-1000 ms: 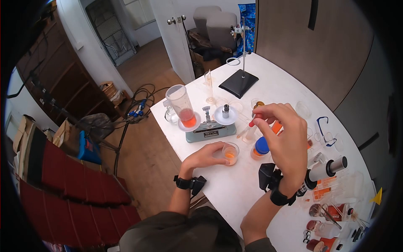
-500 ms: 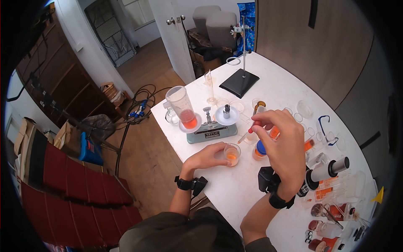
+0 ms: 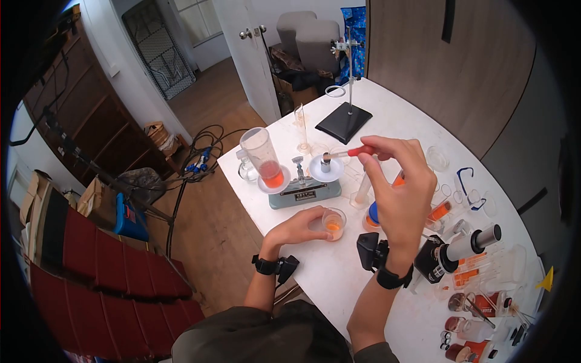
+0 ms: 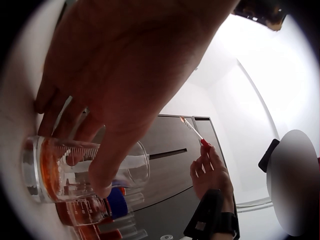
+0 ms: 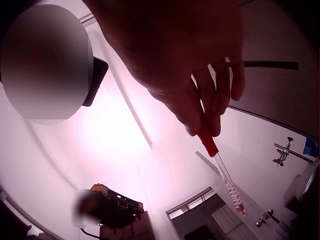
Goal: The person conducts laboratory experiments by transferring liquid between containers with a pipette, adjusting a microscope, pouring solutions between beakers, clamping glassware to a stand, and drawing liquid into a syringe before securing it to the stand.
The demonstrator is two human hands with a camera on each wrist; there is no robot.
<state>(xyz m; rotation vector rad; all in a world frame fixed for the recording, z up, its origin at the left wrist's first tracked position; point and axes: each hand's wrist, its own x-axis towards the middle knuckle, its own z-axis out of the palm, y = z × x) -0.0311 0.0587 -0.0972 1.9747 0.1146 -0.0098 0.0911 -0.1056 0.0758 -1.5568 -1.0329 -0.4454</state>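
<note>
My left hand (image 3: 296, 225) holds a small glass beaker (image 3: 334, 222) with orange liquid on the white table, thumb and fingers around its side. In the left wrist view the beaker's graduation marks (image 4: 75, 151) show. Raised over the table, my right hand (image 3: 404, 184) pinches the red rubber bulb of a glass dropper (image 5: 210, 144). Its tube points left in the head view, the tip overlapping the weight (image 3: 326, 161) on the balance. The right wrist view shows bubbles and a brownish tip (image 5: 241, 208) on the tube. A blue-capped bottle (image 3: 372, 219) stands below this hand.
A balance (image 3: 305, 195) carries a tall cup (image 3: 259, 148) of red-orange liquid on its left pan. A ring stand (image 3: 345, 121) and measuring cylinder (image 3: 302, 133) stand behind. To the right are a microscope (image 3: 460, 251), blue-framed glasses (image 3: 466, 181) and several jars.
My right hand has lifted the dropper and swung its tip up and left, from pointing down near the bottles to nearly level. The left hand and beaker stay in place.
</note>
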